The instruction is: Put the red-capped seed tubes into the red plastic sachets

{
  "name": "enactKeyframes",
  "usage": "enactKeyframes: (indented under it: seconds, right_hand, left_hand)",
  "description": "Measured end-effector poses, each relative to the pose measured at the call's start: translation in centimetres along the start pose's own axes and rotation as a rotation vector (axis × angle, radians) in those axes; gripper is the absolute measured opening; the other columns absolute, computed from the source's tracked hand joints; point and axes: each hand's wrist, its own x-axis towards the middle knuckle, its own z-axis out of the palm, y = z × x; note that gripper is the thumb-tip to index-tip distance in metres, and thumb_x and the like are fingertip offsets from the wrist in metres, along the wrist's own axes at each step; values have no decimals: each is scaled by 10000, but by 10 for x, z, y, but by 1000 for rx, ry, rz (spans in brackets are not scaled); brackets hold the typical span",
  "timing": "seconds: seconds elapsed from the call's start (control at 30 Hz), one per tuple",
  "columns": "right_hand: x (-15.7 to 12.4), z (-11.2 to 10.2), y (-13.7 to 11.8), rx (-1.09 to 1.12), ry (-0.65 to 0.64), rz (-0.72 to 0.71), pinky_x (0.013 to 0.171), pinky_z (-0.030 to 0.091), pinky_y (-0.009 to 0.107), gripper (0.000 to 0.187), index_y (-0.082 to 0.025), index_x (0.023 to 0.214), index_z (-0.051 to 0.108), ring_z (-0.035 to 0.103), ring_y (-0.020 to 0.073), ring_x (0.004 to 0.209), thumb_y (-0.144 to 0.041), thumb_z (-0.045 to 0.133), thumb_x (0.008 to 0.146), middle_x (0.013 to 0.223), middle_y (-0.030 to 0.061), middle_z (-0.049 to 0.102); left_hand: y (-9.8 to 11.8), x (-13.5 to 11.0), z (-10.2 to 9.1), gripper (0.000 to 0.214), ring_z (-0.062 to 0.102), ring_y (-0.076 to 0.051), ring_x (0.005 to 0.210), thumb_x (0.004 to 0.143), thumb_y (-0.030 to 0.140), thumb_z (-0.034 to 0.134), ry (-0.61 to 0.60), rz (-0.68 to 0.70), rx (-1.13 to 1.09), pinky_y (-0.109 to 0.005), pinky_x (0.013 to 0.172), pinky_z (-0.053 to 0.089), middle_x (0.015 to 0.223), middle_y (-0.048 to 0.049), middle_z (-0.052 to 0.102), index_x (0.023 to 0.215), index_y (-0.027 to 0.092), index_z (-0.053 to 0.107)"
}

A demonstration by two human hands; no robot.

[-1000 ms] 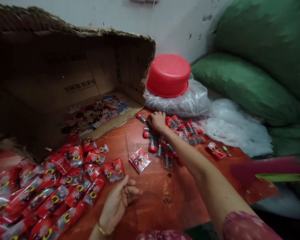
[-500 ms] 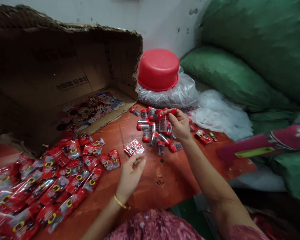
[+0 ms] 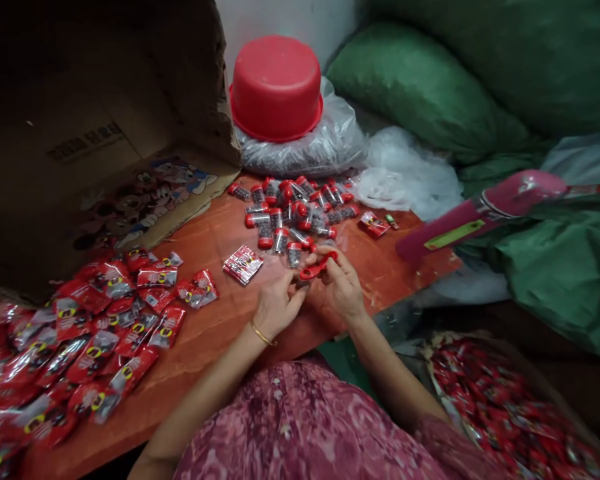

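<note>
My right hand [image 3: 345,288] pinches a curved red plastic piece [image 3: 319,267] with a rounded end, just above the near part of the orange-red table. At the other end of this piece, my left hand [image 3: 278,305] has its fingers closed on it; a small dark part shows beneath, too blurred to name. Just beyond my hands lies a loose heap of small clear tubes [image 3: 281,240] with red caps and dark contents. Left of the heap sits a small stack of red-and-white printed packets [image 3: 243,265].
Filled red packets [image 3: 100,350] cover the table's left side, before an open cardboard box [image 3: 190,193]. A red basin [image 3: 277,87] rests upside down on a plastic bag [image 3: 300,157]. A pink bottle-like object [image 3: 460,230] stands right. Lower right, a container holds many red packets [image 3: 510,400].
My right hand has come back from the heap of tubes toward me. My left hand has moved right to meet it at the red piece. The view has shifted down and right.
</note>
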Motion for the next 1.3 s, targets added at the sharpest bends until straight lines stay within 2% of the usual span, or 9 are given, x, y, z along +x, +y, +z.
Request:
enactKeyframes:
  seconds: [0.1, 0.2, 0.4, 0.57, 0.73, 0.9, 1.07, 1.17, 1.3]
  right_hand:
    - [-10, -12, 3, -371, -26, -76, 739, 481, 287, 187, -234, 998, 545, 588, 139, 800, -327, 444, 870, 873, 19, 613]
    - [-15, -22, 3, -793, -131, -184, 729, 466, 288, 180, -199, 954, 557, 583, 157, 800, -302, 434, 871, 871, 46, 621]
    - [-16, -26, -7, -1275, -402, -254, 628, 421, 236, 259, -175, 914, 589, 609, 147, 706, -350, 399, 892, 822, 63, 674]
    - [-8, -23, -11, -1519, -493, -201, 522, 326, 235, 367, -161, 764, 606, 599, 149, 583, -431, 387, 882, 644, 60, 661]
    - [-8, -16, -9, -1571, -550, -151, 513, 326, 237, 304, -164, 832, 607, 611, 154, 594, -343, 370, 894, 683, 54, 675]
    - [-26, -12, 3, -1538, -416, -276, 614, 414, 249, 308, -155, 957, 612, 609, 157, 646, -264, 330, 902, 718, 69, 665]
    - [-28, -11, 11, -1511, -337, -358, 666, 457, 273, 289, -165, 943, 624, 622, 169, 703, -234, 348, 896, 783, 80, 680]
    - [-29, -8, 11, -1495, -302, -366, 710, 474, 283, 267, -180, 950, 618, 632, 175, 785, -220, 361, 889, 897, 87, 679]
    - [-38, -10, 10, -1525, -291, -329, 648, 491, 297, 256, -165, 949, 592, 622, 192, 728, -309, 392, 880, 861, 106, 649]
  left_hand:
    - [-5, -1, 3, 223, 612, -194, 808, 819, 237, 494, -33, 176, 174, -335, 742, 485, 883, -85, 668, 1010, 154, 572]
    - [-12, 0, 12, 243, 607, -203, 875, 818, 192, 479, -55, 253, 207, -396, 864, 455, 944, -96, 669, 1042, 157, 565]
    - [-26, -3, 26, 286, 555, -237, 1076, 807, 152, 463, -161, 142, 162, -452, 964, 395, 1087, -130, 637, 1071, 152, 573]
    - [-30, -6, 28, 273, 551, -239, 1094, 825, 171, 448, -228, 131, 143, -483, 995, 362, 1085, -139, 640, 1055, 150, 594]
    - [-34, -8, 29, 289, 549, -229, 1098, 816, 121, 438, -231, 183, 135, -505, 1010, 343, 1065, -119, 653, 1041, 170, 612]
    - [-36, -11, 31, 318, 552, -231, 1098, 800, 75, 417, -230, 224, 133, -497, 1010, 354, 1037, -125, 665, 1046, 134, 610]
    - [-34, -9, 29, 328, 569, -211, 1068, 789, 53, 411, -234, 202, 83, -487, 1027, 337, 1039, -122, 663, 1016, 149, 626]
    - [-33, -8, 28, 328, 572, -208, 1060, 789, 55, 413, -236, 190, 68, -495, 1028, 328, 1048, -119, 660, 1007, 162, 633]
    - [-35, -9, 29, 309, 555, -219, 1088, 796, 92, 448, -262, 168, 56, -502, 1018, 328, 1015, -94, 673, 1033, 183, 623]
